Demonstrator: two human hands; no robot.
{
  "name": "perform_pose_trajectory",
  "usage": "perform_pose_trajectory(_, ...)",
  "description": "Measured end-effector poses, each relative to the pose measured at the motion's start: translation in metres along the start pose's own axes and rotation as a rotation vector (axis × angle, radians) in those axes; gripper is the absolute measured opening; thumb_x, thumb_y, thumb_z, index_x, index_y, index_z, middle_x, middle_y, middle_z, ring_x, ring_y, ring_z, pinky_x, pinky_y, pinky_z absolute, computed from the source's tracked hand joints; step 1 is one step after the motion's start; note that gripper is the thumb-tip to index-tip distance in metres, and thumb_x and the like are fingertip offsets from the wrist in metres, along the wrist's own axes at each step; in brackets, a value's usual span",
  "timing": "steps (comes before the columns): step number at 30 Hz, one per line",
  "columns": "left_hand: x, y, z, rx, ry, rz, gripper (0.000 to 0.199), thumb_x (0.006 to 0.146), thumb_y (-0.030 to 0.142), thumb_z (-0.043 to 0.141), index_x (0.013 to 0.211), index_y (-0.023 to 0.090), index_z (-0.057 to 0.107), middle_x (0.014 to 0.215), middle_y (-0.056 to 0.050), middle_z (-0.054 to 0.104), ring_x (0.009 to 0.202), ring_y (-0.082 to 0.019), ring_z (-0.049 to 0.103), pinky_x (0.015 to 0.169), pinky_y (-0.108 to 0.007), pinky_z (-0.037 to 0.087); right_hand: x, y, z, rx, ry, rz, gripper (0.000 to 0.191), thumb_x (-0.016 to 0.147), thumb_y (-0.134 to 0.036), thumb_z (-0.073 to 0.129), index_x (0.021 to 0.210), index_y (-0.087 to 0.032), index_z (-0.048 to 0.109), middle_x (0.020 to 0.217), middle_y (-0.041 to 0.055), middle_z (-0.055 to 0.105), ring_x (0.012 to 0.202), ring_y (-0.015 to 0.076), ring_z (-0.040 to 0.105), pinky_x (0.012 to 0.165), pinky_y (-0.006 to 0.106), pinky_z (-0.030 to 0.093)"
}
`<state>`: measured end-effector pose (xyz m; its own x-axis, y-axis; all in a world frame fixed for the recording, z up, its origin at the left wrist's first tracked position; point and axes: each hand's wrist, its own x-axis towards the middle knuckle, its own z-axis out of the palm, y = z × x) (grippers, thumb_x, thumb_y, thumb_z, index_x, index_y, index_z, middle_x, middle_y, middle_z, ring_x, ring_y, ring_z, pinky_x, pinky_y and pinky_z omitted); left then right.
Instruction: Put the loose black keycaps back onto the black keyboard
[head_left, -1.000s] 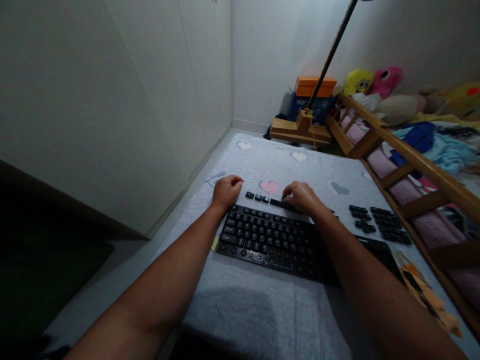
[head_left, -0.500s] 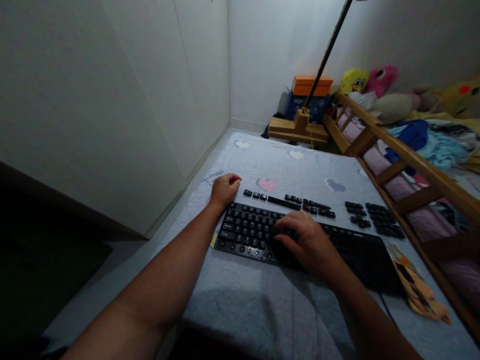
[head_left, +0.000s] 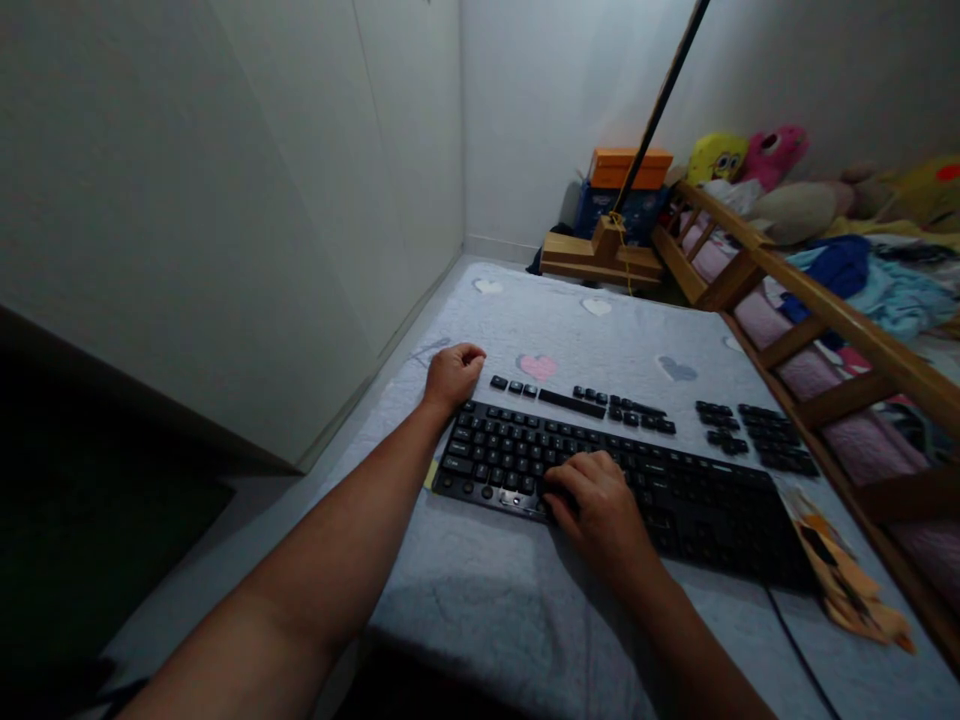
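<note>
A black keyboard [head_left: 712,520] lies across the heart-patterned cover in front of me. Along its lower left row, round bare key mounts show without caps. My right hand [head_left: 596,510] rests low over the middle of the keyboard, its fingers bent and thumb tucked toward the lower rows; whatever its fingertips hold, if anything, is hidden. My left hand [head_left: 452,378] sits curled beside the keyboard's far left corner, and the inside of the fist cannot be seen. Beyond the keyboard, loose keycaps lie in groups, among them a long space bar [head_left: 571,403] and several small keycaps [head_left: 517,387].
Right of the keyboard lies an orange-tan cloth or glove [head_left: 862,590], near a cable [head_left: 799,640]. A wooden bed rail [head_left: 847,300] borders the right side, with plush toys [head_left: 716,160] behind it. A pole on a wooden base [head_left: 577,258] stands at the far end.
My right hand has shifted slightly left and nearer to me, toward the keyboard's lower edge, uncovering more keys behind it. My left hand keeps its place, and the view has turned slightly.
</note>
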<state>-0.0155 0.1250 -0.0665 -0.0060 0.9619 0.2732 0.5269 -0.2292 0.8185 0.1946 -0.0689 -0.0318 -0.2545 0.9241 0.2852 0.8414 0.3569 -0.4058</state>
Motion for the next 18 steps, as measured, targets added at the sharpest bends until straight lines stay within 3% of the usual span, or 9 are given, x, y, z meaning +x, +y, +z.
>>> perform_pose_trajectory(18,0.0003,0.0,0.0003,0.007,0.003,0.005,0.022,0.077,0.027,0.057,0.084,0.017,0.075,0.081,-0.006,0.075,0.075,-0.019,0.066,0.076,-0.031,0.05,-0.0013,-0.006,0.0051,-0.017,-0.001,0.021,0.014,0.081,-0.007,0.067,0.089,-0.019,0.069,0.091,0.0071,0.063,0.09,0.0248,0.053,0.08,0.04,0.047)
